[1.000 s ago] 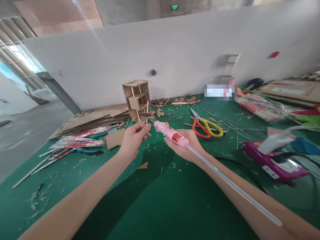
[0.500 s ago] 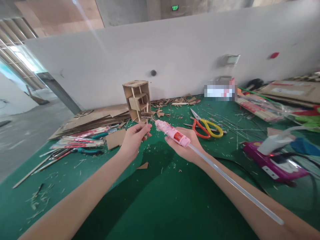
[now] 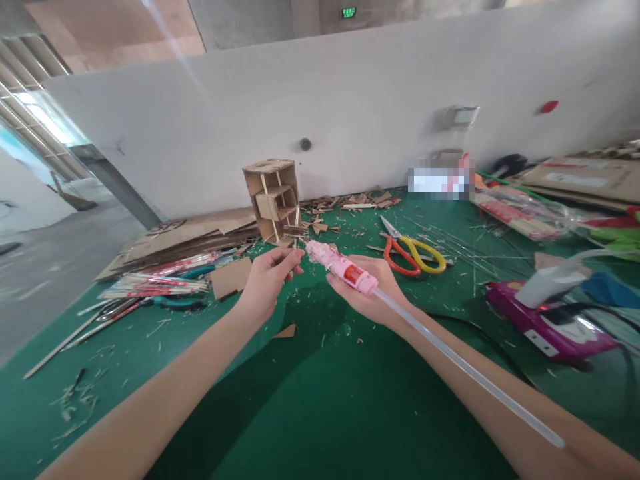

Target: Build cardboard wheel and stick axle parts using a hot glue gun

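Glue gun (image 3: pixel 345 268) nudged L, R grip (image 3: pixel 377 305) wrapped round it

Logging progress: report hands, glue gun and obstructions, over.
Left hand pinching small thin piece, identity unclear. Right hand gripping pink hot-glue gun, front end toward left hand. Scissors beyond right hand, outside the gap between hands.

Your left fingers (image 3: pixel 289 260) are hiding part of the thin piece (image 3: pixel 295 245) they're pinching, leaving its shape too small to tell. The pink glue gun (image 3: pixel 343 267) is covering part of your right fingers (image 3: pixel 341 287). Along the worktop's (image 3: pixel 320 413) far edge, pixelation is masking an object (image 3: pixel 441 180); farther right, the picture's edge is cutting off cardboard (image 3: pixel 590 176).
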Demonstrator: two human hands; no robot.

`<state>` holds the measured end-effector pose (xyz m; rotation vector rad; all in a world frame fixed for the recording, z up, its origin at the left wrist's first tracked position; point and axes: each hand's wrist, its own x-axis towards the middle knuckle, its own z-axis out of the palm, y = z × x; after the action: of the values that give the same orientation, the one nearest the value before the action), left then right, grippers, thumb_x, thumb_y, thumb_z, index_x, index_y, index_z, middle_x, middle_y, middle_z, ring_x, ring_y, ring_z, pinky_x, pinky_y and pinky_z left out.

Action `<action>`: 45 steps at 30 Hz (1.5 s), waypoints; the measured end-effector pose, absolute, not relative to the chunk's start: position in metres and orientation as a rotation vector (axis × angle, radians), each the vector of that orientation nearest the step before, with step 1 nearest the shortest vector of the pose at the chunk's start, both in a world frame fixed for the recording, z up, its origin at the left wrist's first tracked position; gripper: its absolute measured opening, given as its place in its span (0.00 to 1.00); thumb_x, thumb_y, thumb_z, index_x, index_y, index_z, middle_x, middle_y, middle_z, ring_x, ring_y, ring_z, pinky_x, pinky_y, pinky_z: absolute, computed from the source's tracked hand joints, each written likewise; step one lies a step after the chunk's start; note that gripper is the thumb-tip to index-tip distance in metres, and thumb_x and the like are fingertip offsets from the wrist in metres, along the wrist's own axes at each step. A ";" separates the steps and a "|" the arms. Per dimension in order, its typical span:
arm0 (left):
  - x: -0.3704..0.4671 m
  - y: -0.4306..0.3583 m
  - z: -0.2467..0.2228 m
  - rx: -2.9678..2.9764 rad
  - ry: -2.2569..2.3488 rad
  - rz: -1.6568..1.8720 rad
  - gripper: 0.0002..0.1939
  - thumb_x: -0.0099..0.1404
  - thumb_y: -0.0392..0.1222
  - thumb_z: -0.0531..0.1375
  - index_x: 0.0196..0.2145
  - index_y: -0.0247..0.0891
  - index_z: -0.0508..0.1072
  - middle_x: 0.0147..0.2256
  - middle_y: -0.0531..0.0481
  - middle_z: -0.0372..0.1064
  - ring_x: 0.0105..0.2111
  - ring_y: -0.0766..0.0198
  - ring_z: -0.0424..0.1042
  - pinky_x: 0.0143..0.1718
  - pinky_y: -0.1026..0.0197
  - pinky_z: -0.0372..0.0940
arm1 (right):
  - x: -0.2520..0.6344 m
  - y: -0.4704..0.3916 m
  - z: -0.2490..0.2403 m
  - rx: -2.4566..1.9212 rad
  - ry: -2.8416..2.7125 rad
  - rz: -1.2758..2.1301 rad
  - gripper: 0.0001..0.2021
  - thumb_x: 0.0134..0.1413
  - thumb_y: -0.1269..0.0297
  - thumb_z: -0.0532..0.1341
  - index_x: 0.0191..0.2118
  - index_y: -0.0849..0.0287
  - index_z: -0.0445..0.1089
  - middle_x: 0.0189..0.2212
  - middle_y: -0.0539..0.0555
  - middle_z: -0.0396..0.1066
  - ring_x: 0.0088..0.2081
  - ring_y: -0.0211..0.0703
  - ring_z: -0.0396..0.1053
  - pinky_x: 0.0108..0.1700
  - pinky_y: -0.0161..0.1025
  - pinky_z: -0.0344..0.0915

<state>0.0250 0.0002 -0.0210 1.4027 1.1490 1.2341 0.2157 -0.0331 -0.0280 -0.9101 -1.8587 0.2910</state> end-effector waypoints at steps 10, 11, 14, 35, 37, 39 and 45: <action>0.024 0.000 -0.021 1.393 1.137 1.232 0.14 0.58 0.50 0.63 0.33 0.35 0.75 0.24 0.51 0.67 0.26 0.69 0.62 0.27 0.65 0.54 | 0.215 -0.035 -0.028 -1.020 -1.809 0.322 0.17 0.49 0.67 0.59 0.17 0.57 0.49 0.15 0.44 0.50 0.19 0.30 0.48 0.22 0.33 0.48; 0.024 0.000 -0.021 1.392 1.134 1.234 0.14 0.58 0.50 0.63 0.33 0.35 0.75 0.24 0.51 0.67 0.26 0.69 0.62 0.27 0.65 0.54 | 0.215 -0.034 -0.029 -1.027 -1.812 0.318 0.17 0.48 0.67 0.59 0.17 0.57 0.49 0.15 0.44 0.50 0.18 0.30 0.48 0.21 0.33 0.47; 0.024 0.000 -0.022 1.389 1.122 1.237 0.15 0.58 0.51 0.62 0.33 0.35 0.75 0.25 0.50 0.67 0.26 0.68 0.63 0.27 0.65 0.55 | 0.216 -0.034 -0.029 -1.042 -1.811 0.312 0.17 0.48 0.67 0.59 0.17 0.57 0.48 0.15 0.44 0.49 0.18 0.30 0.48 0.21 0.33 0.47; 0.027 -0.002 -0.018 1.368 1.128 1.245 0.14 0.57 0.51 0.62 0.30 0.36 0.74 0.27 0.51 0.68 0.27 0.67 0.65 0.27 0.64 0.55 | 0.216 -0.036 -0.026 -1.021 -1.787 0.362 0.18 0.49 0.65 0.59 0.17 0.57 0.49 0.15 0.44 0.50 0.18 0.30 0.48 0.20 0.33 0.47; 0.028 -0.003 -0.019 1.366 1.140 1.246 0.14 0.56 0.51 0.63 0.30 0.35 0.75 0.26 0.50 0.68 0.27 0.67 0.64 0.27 0.64 0.55 | 0.215 -0.037 -0.026 -1.000 -1.810 0.355 0.17 0.50 0.65 0.59 0.18 0.57 0.49 0.16 0.45 0.50 0.19 0.31 0.49 0.21 0.34 0.47; 0.028 -0.003 -0.020 1.373 1.141 1.246 0.14 0.56 0.51 0.63 0.30 0.35 0.75 0.25 0.51 0.68 0.26 0.67 0.64 0.28 0.64 0.55 | 0.214 -0.037 -0.026 -0.982 -1.833 0.346 0.17 0.50 0.65 0.58 0.18 0.57 0.49 0.16 0.45 0.50 0.19 0.31 0.49 0.22 0.34 0.48; 0.029 -0.004 -0.022 1.399 1.152 1.232 0.14 0.56 0.50 0.64 0.32 0.35 0.76 0.25 0.51 0.68 0.27 0.67 0.63 0.28 0.64 0.55 | 0.213 -0.037 -0.027 -0.985 -1.828 0.367 0.17 0.50 0.65 0.58 0.18 0.57 0.49 0.17 0.45 0.51 0.19 0.31 0.49 0.23 0.34 0.48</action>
<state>0.0286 -0.0035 -0.0220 1.3989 1.1519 1.2324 0.2134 -0.0369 -0.0266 -0.9849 -1.8284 0.3672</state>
